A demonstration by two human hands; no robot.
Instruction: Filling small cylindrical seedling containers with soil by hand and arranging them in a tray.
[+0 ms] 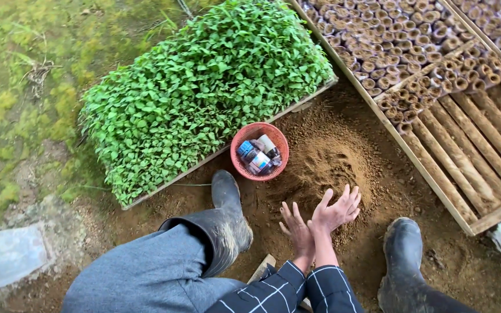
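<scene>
My left hand (297,227) and my right hand (336,211) are held side by side, fingers spread, just above a mound of loose brown soil (327,159) on the ground. Neither hand holds anything. The wrists touch each other, in dark checked sleeves (297,287). A small red basket (258,152) with bottles and packets in it sits just beyond the hands, at the edge of the soil mound. My two dark rubber boots (231,217) (402,261) stand on either side of the hands.
A wooden tray of dense green seedlings (204,93) lies at the left. A wooden frame (436,179) at the right holds several soil-filled paper tubes (401,40) and bamboo slats (482,150). Mossy ground lies far left, a white sheet (4,255) at lower left.
</scene>
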